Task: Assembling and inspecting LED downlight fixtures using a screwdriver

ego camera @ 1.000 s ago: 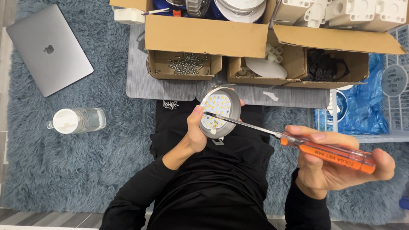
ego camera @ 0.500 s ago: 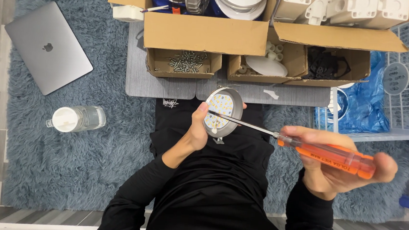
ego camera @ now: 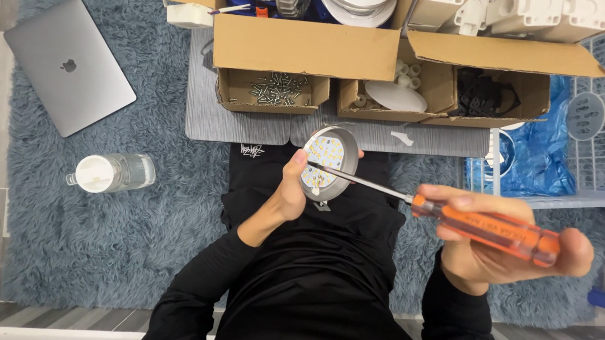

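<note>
Metal-rimmed round lamp disc, face studded with small yellow-white diodes, is held at frame centre, just below the grey mat, tilted so the face is turned up and to the right. It is gripped along its lower left edge by the left hand, fingers closed around the rim, thumb laid over the face.

Screwdriver, orange translucent handle with a slim steel shaft, is held in the right hand, closed around the handle at right of centre. Its long axis runs from lower right to upper left, nearly level; the tip is set on the disc face near the thumb. The disc thus lies to the left of the tool grip, along the shaft's own line, and the left hand is the nearer of the two to it.

Surroundings, outward:
- small cardboard tray of loose screws, above left of the disc;
- second cardboard tray with a white oval part, above right;
- large cardboard box across the top, holding white rings and plastic housings;
- clear crate with blue bag, right;
- water bottle, lying left;
- closed grey laptop, upper left;
- blue-grey shag rug beneath everything.
</note>
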